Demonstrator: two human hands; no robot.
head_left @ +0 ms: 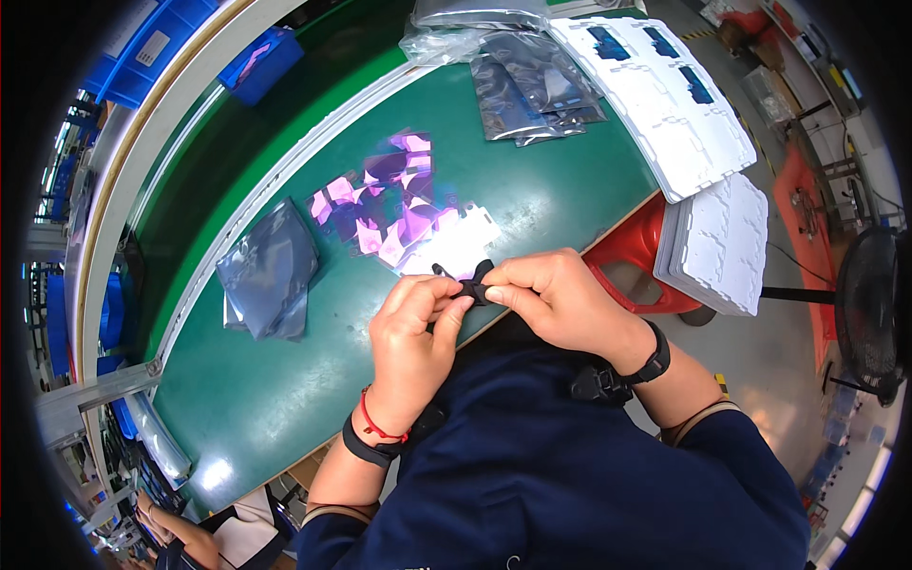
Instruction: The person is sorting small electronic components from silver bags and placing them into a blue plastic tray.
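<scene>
A small black, flexible-looking strip (478,286) is held between my two hands at the table's near edge. My left hand (413,328) pinches its left side between thumb and fingers. On the other side, my right hand (549,290) grips it the same way, and the fingertips of both hands nearly meet. What exact kind of piece it is I cannot make out. Just beyond my hands lie scattered shiny purple film pieces (385,204), with a bright white patterned sheet (461,242) at their near end.
Silvery-grey plastic bags (271,271) lie at left on the green table (313,380); more bags (537,85) lie at the far side. A white moulded tray (665,133) holding dark blue parts overhangs the right edge. Stacked trays (717,242) rest on a red stool (632,271).
</scene>
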